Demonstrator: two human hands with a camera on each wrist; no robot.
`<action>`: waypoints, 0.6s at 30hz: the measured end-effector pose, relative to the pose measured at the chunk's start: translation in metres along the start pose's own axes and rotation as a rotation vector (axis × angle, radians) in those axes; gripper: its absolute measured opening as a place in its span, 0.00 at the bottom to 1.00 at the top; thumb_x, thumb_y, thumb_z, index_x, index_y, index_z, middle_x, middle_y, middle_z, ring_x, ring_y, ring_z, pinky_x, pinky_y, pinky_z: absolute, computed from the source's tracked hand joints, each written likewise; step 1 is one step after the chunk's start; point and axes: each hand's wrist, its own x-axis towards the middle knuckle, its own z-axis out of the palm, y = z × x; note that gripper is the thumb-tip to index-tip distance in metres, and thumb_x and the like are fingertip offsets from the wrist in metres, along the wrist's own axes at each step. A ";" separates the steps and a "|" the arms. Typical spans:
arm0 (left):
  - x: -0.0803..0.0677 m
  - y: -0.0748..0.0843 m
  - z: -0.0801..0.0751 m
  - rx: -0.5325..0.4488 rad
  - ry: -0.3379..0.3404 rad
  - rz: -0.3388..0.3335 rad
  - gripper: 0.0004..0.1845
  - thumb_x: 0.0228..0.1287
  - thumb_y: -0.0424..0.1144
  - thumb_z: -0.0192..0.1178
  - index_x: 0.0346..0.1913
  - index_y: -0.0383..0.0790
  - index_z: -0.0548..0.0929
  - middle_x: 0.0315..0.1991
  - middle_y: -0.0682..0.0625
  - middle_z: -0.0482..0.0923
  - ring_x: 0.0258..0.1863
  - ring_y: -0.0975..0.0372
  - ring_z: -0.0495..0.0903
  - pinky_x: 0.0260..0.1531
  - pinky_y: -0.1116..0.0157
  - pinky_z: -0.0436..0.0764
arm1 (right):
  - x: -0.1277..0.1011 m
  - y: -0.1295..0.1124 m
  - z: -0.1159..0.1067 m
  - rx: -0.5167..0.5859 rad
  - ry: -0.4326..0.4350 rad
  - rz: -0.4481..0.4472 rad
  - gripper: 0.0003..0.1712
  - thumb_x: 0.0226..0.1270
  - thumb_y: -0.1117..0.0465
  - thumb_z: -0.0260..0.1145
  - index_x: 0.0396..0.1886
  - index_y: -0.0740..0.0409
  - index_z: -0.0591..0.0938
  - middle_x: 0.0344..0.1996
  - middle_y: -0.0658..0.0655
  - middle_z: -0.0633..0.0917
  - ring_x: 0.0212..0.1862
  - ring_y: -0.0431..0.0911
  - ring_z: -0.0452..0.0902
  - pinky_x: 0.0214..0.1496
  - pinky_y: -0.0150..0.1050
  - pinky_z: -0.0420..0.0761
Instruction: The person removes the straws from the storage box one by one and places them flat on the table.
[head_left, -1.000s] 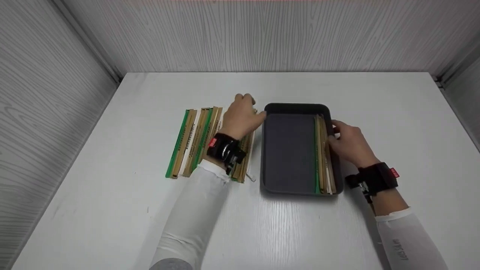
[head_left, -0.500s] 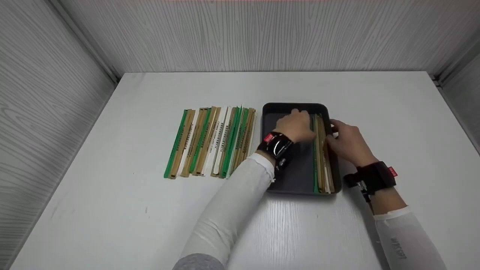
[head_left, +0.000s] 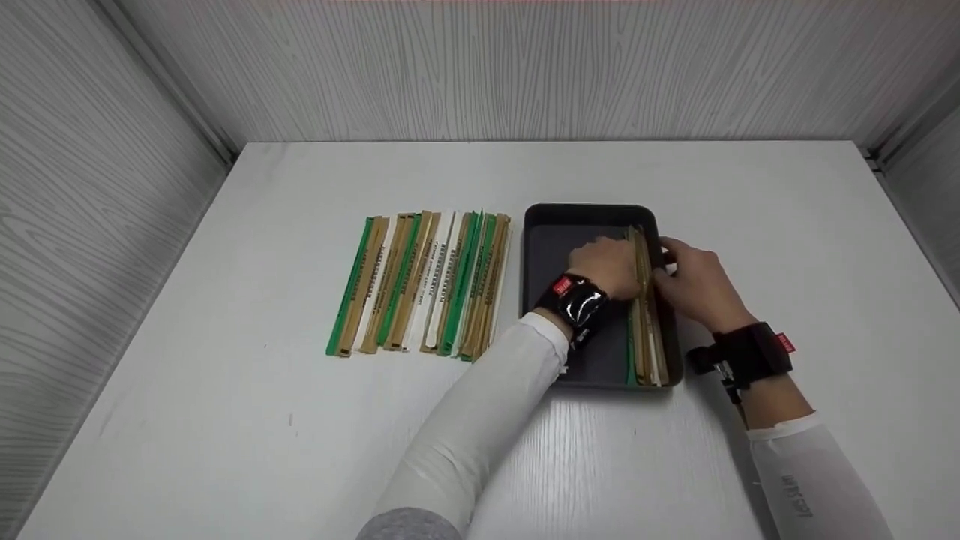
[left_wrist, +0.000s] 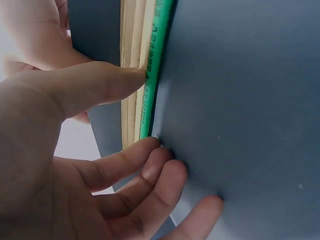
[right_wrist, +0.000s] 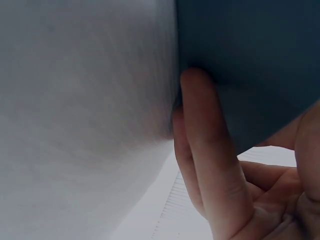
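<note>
In the head view my left hand (head_left: 606, 266) is inside a dark grey rectangular tray (head_left: 551, 240), at a row of long narrow printed sticks (head_left: 643, 330) in paper sleeves standing along its right wall. The left wrist view shows my thumb resting on the face of the outermost green stick (left_wrist: 157, 45), with my fingertips at the tray floor (left_wrist: 250, 125) near the lower edge of that stick. My right hand (head_left: 701, 289) holds the tray's right side. In the right wrist view its fingers (right_wrist: 205, 120) lie against the outer wall (right_wrist: 260, 60).
Left of the tray, on the white table (head_left: 225, 420), several more green, brown and white sleeved sticks (head_left: 420, 285) lie side by side with printed lettering. Grey wood-grain panels (head_left: 480, 75) stand behind the table and at its sides.
My left hand has moved right, from over the sticks on the table into the tray and up against the row there. My right hand stays at the tray's side.
</note>
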 end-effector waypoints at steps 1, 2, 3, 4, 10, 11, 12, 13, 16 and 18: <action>0.000 0.000 0.000 -0.002 0.000 -0.004 0.15 0.68 0.46 0.62 0.53 0.47 0.88 0.54 0.48 0.85 0.49 0.57 0.83 0.45 0.58 0.83 | 0.000 0.000 0.000 -0.001 0.002 -0.002 0.31 0.77 0.66 0.54 0.76 0.74 0.64 0.61 0.79 0.78 0.53 0.66 0.83 0.46 0.54 0.84; 0.000 -0.001 0.000 -0.004 0.001 -0.007 0.15 0.69 0.46 0.62 0.53 0.47 0.88 0.53 0.48 0.85 0.48 0.58 0.83 0.45 0.57 0.83 | 0.000 0.000 0.000 -0.002 0.005 -0.003 0.31 0.77 0.67 0.54 0.76 0.74 0.64 0.61 0.79 0.78 0.53 0.66 0.83 0.46 0.54 0.84; 0.000 -0.001 0.000 -0.007 0.002 -0.010 0.15 0.69 0.47 0.62 0.52 0.47 0.88 0.52 0.49 0.86 0.47 0.58 0.83 0.44 0.58 0.83 | 0.000 0.000 0.000 -0.003 0.007 -0.007 0.31 0.77 0.67 0.54 0.76 0.74 0.64 0.61 0.79 0.78 0.53 0.67 0.83 0.46 0.54 0.84; 0.000 -0.002 0.000 -0.012 -0.001 -0.013 0.13 0.68 0.46 0.63 0.51 0.46 0.88 0.51 0.49 0.86 0.46 0.58 0.84 0.44 0.58 0.83 | 0.000 0.000 0.000 -0.003 0.008 -0.011 0.31 0.77 0.67 0.54 0.76 0.74 0.64 0.61 0.79 0.78 0.53 0.67 0.83 0.46 0.55 0.84; 0.000 -0.006 0.000 -0.045 -0.021 -0.025 0.05 0.69 0.38 0.64 0.34 0.45 0.85 0.39 0.51 0.86 0.35 0.60 0.81 0.36 0.62 0.82 | 0.000 -0.001 0.000 -0.006 0.009 -0.023 0.31 0.77 0.67 0.54 0.76 0.74 0.64 0.61 0.80 0.77 0.54 0.69 0.82 0.48 0.57 0.85; 0.000 -0.007 0.001 -0.058 -0.021 -0.026 0.08 0.69 0.37 0.64 0.30 0.45 0.82 0.35 0.52 0.84 0.32 0.61 0.80 0.34 0.63 0.81 | 0.000 0.000 0.000 -0.007 0.009 -0.022 0.31 0.77 0.67 0.54 0.76 0.74 0.64 0.61 0.80 0.77 0.54 0.69 0.82 0.48 0.57 0.84; 0.000 -0.008 0.001 -0.072 -0.018 -0.027 0.11 0.69 0.37 0.64 0.26 0.45 0.79 0.30 0.53 0.82 0.29 0.61 0.79 0.31 0.64 0.80 | 0.000 0.000 0.000 -0.007 0.010 -0.022 0.31 0.77 0.67 0.54 0.76 0.74 0.64 0.61 0.80 0.77 0.54 0.69 0.82 0.48 0.57 0.84; 0.001 -0.009 0.002 -0.088 -0.018 -0.025 0.14 0.69 0.37 0.64 0.24 0.46 0.76 0.26 0.54 0.79 0.26 0.62 0.77 0.28 0.65 0.79 | 0.000 0.000 0.000 -0.009 0.010 -0.022 0.31 0.77 0.67 0.54 0.76 0.74 0.64 0.61 0.80 0.77 0.54 0.69 0.82 0.48 0.58 0.84; 0.002 -0.011 0.004 -0.119 -0.006 -0.016 0.20 0.68 0.38 0.65 0.20 0.47 0.69 0.19 0.55 0.71 0.21 0.63 0.73 0.23 0.66 0.75 | 0.000 0.000 0.001 -0.013 0.013 -0.025 0.31 0.77 0.67 0.54 0.76 0.75 0.64 0.60 0.81 0.77 0.54 0.69 0.82 0.47 0.58 0.84; 0.003 -0.012 0.004 -0.123 0.002 -0.020 0.21 0.67 0.39 0.66 0.19 0.47 0.68 0.17 0.55 0.69 0.19 0.63 0.72 0.22 0.66 0.74 | 0.000 0.000 0.001 -0.017 0.014 -0.027 0.31 0.77 0.67 0.54 0.75 0.76 0.63 0.60 0.81 0.77 0.53 0.69 0.82 0.47 0.58 0.84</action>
